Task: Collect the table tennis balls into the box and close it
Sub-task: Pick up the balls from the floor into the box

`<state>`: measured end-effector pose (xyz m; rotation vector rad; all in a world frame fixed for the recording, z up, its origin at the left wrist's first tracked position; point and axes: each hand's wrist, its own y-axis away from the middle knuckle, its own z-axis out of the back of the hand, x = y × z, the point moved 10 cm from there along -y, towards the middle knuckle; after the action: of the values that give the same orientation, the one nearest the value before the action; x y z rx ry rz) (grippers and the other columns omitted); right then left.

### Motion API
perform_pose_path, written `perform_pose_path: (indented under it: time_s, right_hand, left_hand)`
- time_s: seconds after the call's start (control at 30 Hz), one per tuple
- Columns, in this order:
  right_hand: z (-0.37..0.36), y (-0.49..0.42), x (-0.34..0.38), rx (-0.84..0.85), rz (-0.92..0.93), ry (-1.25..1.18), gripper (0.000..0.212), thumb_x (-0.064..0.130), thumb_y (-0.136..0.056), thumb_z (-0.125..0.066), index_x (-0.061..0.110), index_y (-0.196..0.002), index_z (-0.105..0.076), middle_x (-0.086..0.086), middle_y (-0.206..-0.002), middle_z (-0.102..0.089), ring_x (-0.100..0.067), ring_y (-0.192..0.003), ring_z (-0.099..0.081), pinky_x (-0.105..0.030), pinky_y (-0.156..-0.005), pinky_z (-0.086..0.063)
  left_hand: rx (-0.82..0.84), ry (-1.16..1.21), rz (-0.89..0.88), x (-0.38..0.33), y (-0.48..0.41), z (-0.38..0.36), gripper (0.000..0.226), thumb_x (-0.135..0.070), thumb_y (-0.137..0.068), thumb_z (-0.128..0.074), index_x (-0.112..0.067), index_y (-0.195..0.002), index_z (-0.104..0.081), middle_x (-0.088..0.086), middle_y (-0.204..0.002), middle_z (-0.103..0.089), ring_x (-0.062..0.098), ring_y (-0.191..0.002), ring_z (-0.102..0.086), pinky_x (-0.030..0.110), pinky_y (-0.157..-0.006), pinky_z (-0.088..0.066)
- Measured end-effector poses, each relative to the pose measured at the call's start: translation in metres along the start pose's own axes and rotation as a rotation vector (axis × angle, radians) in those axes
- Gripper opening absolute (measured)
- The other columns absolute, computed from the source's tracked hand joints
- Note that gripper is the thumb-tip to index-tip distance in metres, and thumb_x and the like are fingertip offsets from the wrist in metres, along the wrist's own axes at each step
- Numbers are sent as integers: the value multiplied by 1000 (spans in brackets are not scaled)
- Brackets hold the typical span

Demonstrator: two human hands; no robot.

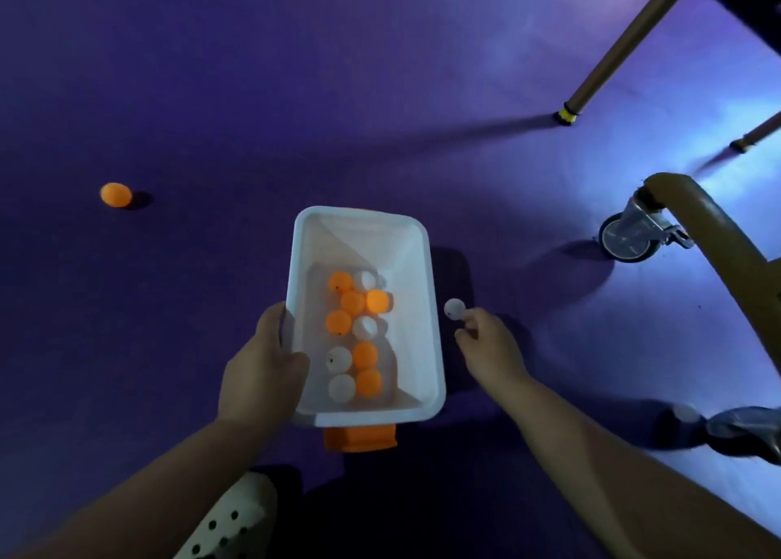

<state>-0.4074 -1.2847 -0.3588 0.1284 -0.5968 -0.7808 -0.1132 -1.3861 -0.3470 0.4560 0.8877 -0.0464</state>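
**Q:** The fingers first: how are they set?
**A:** The fingertips [468, 321] of the right hand [492, 349] are drawn narrowly together. They pinch a white ball [454, 308], held just outside the right rim of the box [427, 271]. The left hand [264, 364] grips the box's left wall. Its thumb [296, 360] is curled over the rim to the inside, and the other fingers lie outside the wall.

**Q:** What does the box contain?
**A:** Ten balls [364, 354] on its bottom, six orange and four white. They lie in a loose double row from the middle toward the near end.

**Q:** How is the box oriented?
**A:** Its open top faces up. Its long axis runs straight away from the person, with a short end nearest. An orange part [359, 439] shows under that near end. Whether the box rests on the purple floor [211, 93] cannot be told.

**Q:** And on the floor itself?
**A:** A stray orange ball [116, 195] lies well apart to the left of the box. A pale ball [685, 415] lies to the right. A caster wheel [625, 241] and a table leg [625, 42] stand toward the right.
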Motion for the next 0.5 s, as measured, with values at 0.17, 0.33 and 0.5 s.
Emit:
perform_pose_path:
  time_s: [0.17,0.33,0.5]
  right_hand:
    - [-22,-52,1,18,75,254,42,10,-91,-49,18,-133,-49,-10,-141,-37,-30,-126,-39,-36,-92,-39]
    - [-53,-63,-13,126,158,499,58,54,-92,-30,29,-144,-24,-7,-150,-28,-31,-131,-36,-49,-106,-33]
    - [-41,-46,-69,73,2,406,50,60,-77,-45,22,-110,-46,-9,-113,-58,-30,-95,-58,-47,-90,-48]
  left_hand:
    - [85,59,-23,-5,-26,-19,54,-11,-86,-54,-29,-134,-37,-16,-87,-54,19,-88,-60,41,-76,-53]
    - [118,21,-51,-8,-33,-36,51,-12,-86,-51,-34,-130,-40,-20,-89,-58,13,-88,-60,35,-75,-52]
    - [130,20,-43,-5,-31,-49,64,-16,-85,-50,-38,-142,-28,-12,-109,-61,15,-96,-59,32,-75,-49]
